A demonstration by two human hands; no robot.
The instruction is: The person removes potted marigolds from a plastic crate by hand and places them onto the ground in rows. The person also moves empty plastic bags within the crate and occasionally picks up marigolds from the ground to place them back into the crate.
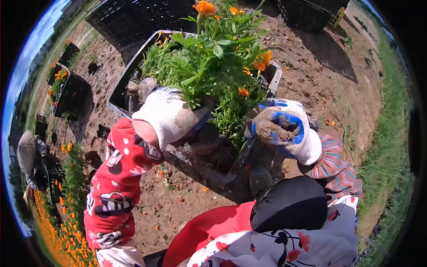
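My left hand [171, 113], in a white knitted glove, is closed at the base of a leafy marigold plant [200, 66] with orange blooms. Below the glove shows part of a dark plant bag [207, 140]; my fingertips are hidden behind the foliage. Under and around the plant lies a black crate [116, 91] with more green seedlings in it. My right hand [281, 129], in a white and blue glove caked with mud, is at the crate's right side. Its fingers are curled in, and whatever they hold is hidden.
Large black crates [138, 20] stand behind, with another crate [307, 15] at the far right. Crates of marigolds [66, 91] sit at left on muddy soil. A person [29, 153] bends near rows of orange flowers [66, 222]. Grass [387, 147] borders the right side.
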